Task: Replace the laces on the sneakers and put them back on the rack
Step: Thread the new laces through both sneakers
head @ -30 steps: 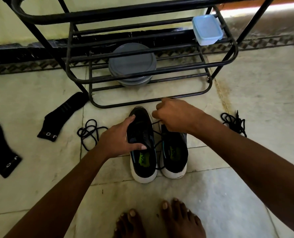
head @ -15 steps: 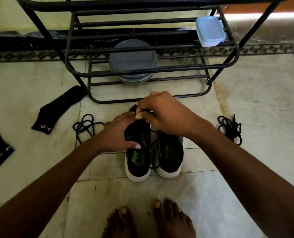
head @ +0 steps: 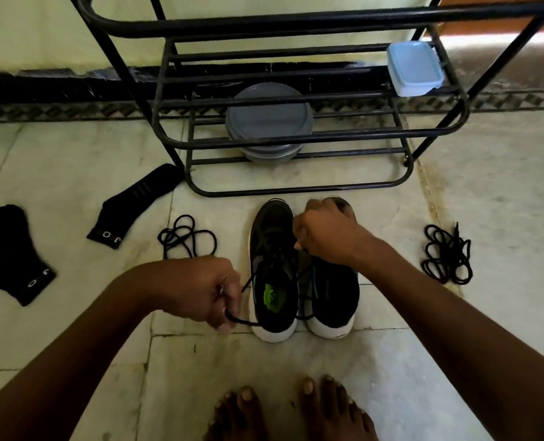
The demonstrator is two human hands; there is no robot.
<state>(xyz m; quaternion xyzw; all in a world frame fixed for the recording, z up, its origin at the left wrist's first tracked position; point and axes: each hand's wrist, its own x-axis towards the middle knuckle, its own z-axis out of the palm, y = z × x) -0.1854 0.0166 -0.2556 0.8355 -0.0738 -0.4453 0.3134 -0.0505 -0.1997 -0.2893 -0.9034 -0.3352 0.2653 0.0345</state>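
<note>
Two black sneakers with white soles stand side by side on the floor, toes toward the rack: the left sneaker and the right sneaker. My left hand hovers left of the left sneaker and pinches a black lace that runs out of it. My right hand rests over the front of the right sneaker with curled fingers gripping a lace between the shoes. The black metal rack stands just beyond the shoes.
Loose black laces lie coiled on the floor at left and right. Two black socks lie at left. The rack holds grey round containers and a blue box. My bare feet are below.
My left hand left the top of the left sneaker and drew back to the left, pulling a lace out with it. My right hand shifted right, over the right sneaker's front.
</note>
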